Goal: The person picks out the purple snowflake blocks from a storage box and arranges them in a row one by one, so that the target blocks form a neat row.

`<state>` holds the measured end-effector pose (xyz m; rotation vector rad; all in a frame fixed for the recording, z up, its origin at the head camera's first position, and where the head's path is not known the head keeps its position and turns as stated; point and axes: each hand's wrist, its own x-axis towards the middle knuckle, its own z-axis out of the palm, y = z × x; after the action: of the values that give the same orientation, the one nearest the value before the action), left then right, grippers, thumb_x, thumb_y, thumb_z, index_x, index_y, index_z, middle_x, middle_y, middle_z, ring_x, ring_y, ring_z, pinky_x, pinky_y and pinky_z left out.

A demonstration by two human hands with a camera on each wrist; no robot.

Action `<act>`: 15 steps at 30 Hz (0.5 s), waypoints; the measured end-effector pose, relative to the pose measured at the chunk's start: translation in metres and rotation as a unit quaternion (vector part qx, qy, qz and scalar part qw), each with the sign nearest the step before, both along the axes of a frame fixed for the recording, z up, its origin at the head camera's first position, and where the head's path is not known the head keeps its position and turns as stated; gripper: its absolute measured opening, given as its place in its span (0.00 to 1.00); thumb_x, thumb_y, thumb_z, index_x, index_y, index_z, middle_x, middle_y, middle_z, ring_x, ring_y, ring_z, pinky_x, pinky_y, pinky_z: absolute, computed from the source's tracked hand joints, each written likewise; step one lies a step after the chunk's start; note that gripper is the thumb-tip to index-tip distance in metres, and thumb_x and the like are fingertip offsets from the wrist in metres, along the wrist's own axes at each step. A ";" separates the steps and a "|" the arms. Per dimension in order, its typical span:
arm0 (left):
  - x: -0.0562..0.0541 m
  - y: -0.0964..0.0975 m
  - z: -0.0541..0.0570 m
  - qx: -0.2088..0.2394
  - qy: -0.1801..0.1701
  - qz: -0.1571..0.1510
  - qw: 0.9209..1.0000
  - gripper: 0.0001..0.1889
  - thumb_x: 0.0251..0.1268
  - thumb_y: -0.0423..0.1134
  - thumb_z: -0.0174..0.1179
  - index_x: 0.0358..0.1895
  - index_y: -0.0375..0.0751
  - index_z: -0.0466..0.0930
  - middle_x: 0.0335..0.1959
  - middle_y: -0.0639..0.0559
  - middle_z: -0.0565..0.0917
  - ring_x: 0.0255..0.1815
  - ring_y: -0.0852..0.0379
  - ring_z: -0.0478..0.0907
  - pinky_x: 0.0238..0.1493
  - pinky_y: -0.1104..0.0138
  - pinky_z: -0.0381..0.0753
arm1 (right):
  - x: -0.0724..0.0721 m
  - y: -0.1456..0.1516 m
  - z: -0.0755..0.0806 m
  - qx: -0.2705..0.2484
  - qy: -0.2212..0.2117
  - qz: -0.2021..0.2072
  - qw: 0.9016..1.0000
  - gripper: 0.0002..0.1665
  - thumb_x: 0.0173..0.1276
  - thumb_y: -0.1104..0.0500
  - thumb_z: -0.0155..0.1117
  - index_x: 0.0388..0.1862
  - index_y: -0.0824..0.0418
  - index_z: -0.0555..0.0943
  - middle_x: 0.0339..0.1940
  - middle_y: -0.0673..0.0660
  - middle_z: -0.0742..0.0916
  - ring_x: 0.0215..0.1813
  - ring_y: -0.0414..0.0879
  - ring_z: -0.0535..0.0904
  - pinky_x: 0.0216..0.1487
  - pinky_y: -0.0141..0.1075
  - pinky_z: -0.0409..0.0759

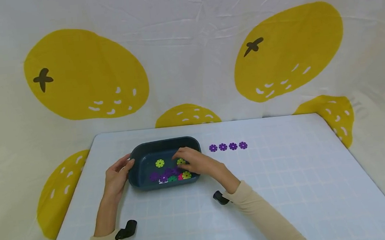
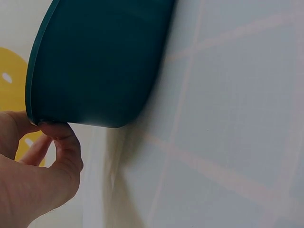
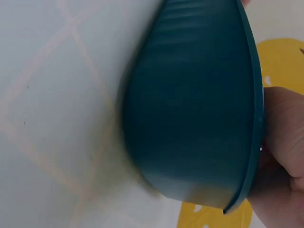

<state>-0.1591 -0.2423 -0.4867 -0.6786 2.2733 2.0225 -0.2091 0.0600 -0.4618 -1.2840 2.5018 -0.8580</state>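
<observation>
A dark teal plastic tray [image 1: 143, 148] is on the table. Its left end is pinched at the rim by my left hand [image 1: 116, 177], with thumb and fingers meeting the edge in the left wrist view. Inside lie several notched flower-shaped discs: purple discs [image 1: 166, 172], a yellow-green disc [image 1: 160, 163], a green disc [image 1: 172, 178] and a pink one partly covered. My right hand [image 1: 196, 161] reaches over the right rim into the tray, thumb and index finger spread apart above the discs. The tray wall [image 3: 190, 104] hides its fingertips in the right wrist view.
A row of several purple discs [image 1: 228, 146] lies on the table right of the tray. The pale checked tabletop [image 1: 289, 188] stretches to the right and front. Behind it hangs a white cloth with yellow fruit prints [image 1: 87, 72]. Both wrists wear black camera mounts [image 1: 128, 229].
</observation>
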 end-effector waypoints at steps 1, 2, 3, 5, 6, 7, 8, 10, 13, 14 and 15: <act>0.000 0.000 0.000 0.000 -0.001 0.000 1.000 0.31 0.72 0.49 0.66 0.74 0.45 0.73 0.53 0.57 0.76 0.48 0.64 0.72 0.44 0.75 0.75 | 0.000 -0.002 -0.001 0.007 -0.001 0.004 1.000 0.19 0.76 0.64 0.64 0.62 0.69 0.80 0.59 0.62 0.83 0.62 0.53 0.77 0.68 0.43 0.73; -0.001 0.000 -0.001 0.000 -0.001 0.000 1.000 0.31 0.72 0.49 0.66 0.74 0.45 0.73 0.54 0.57 0.76 0.48 0.65 0.72 0.44 0.76 0.75 | 0.001 -0.003 -0.001 0.012 -0.002 0.007 1.000 0.19 0.76 0.64 0.64 0.62 0.68 0.80 0.59 0.62 0.83 0.62 0.53 0.77 0.68 0.43 0.73; -0.001 0.000 -0.001 0.000 -0.001 0.000 1.000 0.30 0.72 0.49 0.66 0.74 0.45 0.73 0.55 0.56 0.76 0.49 0.65 0.72 0.44 0.76 0.75 | 0.001 -0.004 -0.002 0.016 -0.004 0.010 1.000 0.19 0.76 0.65 0.64 0.62 0.69 0.80 0.59 0.62 0.83 0.62 0.54 0.77 0.68 0.43 0.74; -0.001 0.000 -0.002 -0.002 -0.003 -0.001 1.000 0.30 0.73 0.49 0.65 0.74 0.46 0.73 0.57 0.54 0.76 0.50 0.64 0.72 0.44 0.76 0.75 | 0.001 -0.007 -0.003 0.024 -0.002 0.016 1.000 0.18 0.75 0.65 0.64 0.62 0.69 0.80 0.59 0.62 0.83 0.62 0.54 0.77 0.68 0.43 0.74; 0.000 0.000 -0.002 -0.004 -0.005 -0.002 1.000 0.31 0.73 0.50 0.65 0.75 0.46 0.72 0.58 0.54 0.76 0.50 0.64 0.72 0.44 0.76 0.75 | 0.001 -0.009 -0.004 0.027 -0.001 0.018 0.999 0.18 0.75 0.65 0.64 0.62 0.69 0.80 0.59 0.62 0.83 0.62 0.54 0.78 0.67 0.43 0.74; 0.000 0.000 -0.002 -0.005 -0.005 -0.002 1.000 0.31 0.73 0.50 0.65 0.75 0.46 0.72 0.59 0.52 0.75 0.51 0.64 0.71 0.44 0.76 0.75 | 0.001 -0.010 -0.005 0.033 0.000 0.019 0.999 0.18 0.75 0.65 0.64 0.61 0.68 0.80 0.58 0.61 0.84 0.62 0.54 0.78 0.67 0.42 0.74; 0.000 0.000 -0.002 -0.006 -0.006 -0.004 1.000 0.31 0.73 0.50 0.65 0.75 0.46 0.72 0.60 0.52 0.75 0.51 0.64 0.71 0.45 0.76 0.75 | 0.001 -0.011 -0.006 0.037 0.000 0.018 0.999 0.18 0.75 0.65 0.65 0.61 0.68 0.81 0.58 0.61 0.84 0.62 0.54 0.78 0.67 0.42 0.74; 0.001 0.001 -0.001 -0.006 -0.006 -0.005 1.000 0.31 0.73 0.50 0.65 0.75 0.46 0.72 0.60 0.52 0.75 0.52 0.63 0.71 0.45 0.76 0.75 | 0.000 -0.014 -0.008 0.048 0.005 0.019 0.999 0.17 0.75 0.66 0.65 0.60 0.68 0.81 0.57 0.61 0.84 0.61 0.53 0.78 0.66 0.41 0.74; 0.001 0.002 0.000 -0.007 -0.002 -0.002 1.000 0.31 0.72 0.50 0.66 0.74 0.45 0.73 0.56 0.55 0.76 0.50 0.64 0.72 0.44 0.76 0.75 | -0.001 -0.018 -0.010 0.061 0.009 0.017 0.998 0.17 0.74 0.66 0.66 0.59 0.67 0.82 0.56 0.60 0.85 0.60 0.52 0.79 0.65 0.40 0.75; 0.001 0.002 0.000 -0.006 -0.001 -0.002 1.000 0.31 0.72 0.50 0.66 0.74 0.44 0.73 0.55 0.57 0.77 0.49 0.65 0.72 0.44 0.76 0.75 | -0.001 -0.019 -0.011 0.064 0.009 0.017 0.998 0.17 0.74 0.66 0.66 0.59 0.67 0.83 0.56 0.60 0.85 0.59 0.52 0.79 0.64 0.40 0.75; 0.001 0.002 0.000 -0.004 0.001 -0.002 1.000 0.31 0.72 0.50 0.66 0.74 0.44 0.73 0.53 0.58 0.77 0.49 0.65 0.72 0.44 0.76 0.75 | -0.002 -0.019 -0.012 0.068 0.009 0.014 0.998 0.16 0.74 0.66 0.66 0.58 0.66 0.83 0.55 0.60 0.85 0.59 0.51 0.79 0.64 0.40 0.76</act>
<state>-0.1579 -0.2399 -0.4869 -0.6722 2.2825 2.0139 -0.2107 0.0408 -0.4735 -1.2845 2.5021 -0.6608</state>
